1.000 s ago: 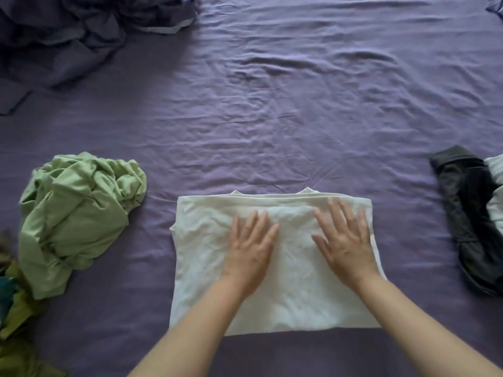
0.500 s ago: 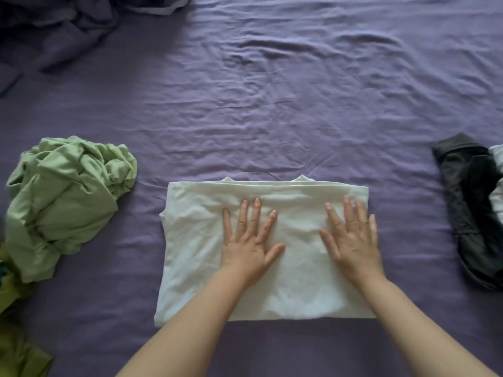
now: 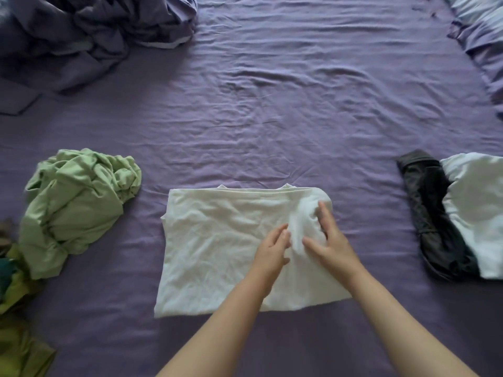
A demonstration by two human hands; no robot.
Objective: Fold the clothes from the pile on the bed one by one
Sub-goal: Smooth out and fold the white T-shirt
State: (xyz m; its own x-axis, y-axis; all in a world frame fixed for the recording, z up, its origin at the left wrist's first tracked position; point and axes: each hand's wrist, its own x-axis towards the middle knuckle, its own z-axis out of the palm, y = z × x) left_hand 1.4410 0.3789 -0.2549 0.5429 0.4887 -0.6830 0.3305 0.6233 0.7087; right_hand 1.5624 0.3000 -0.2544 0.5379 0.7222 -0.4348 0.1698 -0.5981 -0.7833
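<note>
A wrinkled purple bed sheet (image 3: 272, 104) is filling the view, with rumpled dark bedding (image 3: 89, 31) bunching at the far left corner and a pale striped pillow (image 3: 479, 25) showing at the far right. The white garment (image 3: 217, 248) is lying at the near middle of the bed, already folded into a broad rectangle with its collar edge peeking out along the far side, so this piece looks partway done, probably needing one more fold across. To the person's right a dark garment (image 3: 432, 227) and a white piece (image 3: 476, 208) are sitting together, seemingly finished, though how neatly is hard to tell. To the left a crumpled light green garment (image 3: 73, 208) is waiting unfolded, with olive and teal clothes (image 3: 16, 308) at the frame edge, so several items appear to be left. The right hand (image 3: 330, 243) is gathering the right part of the white garment, fingers curling round a raised bunch of cloth. The left hand (image 3: 272, 251) is meeting that bunch from the other side, its fingertips seeming to pinch the fabric, though blur is hiding exactly how firmly.
</note>
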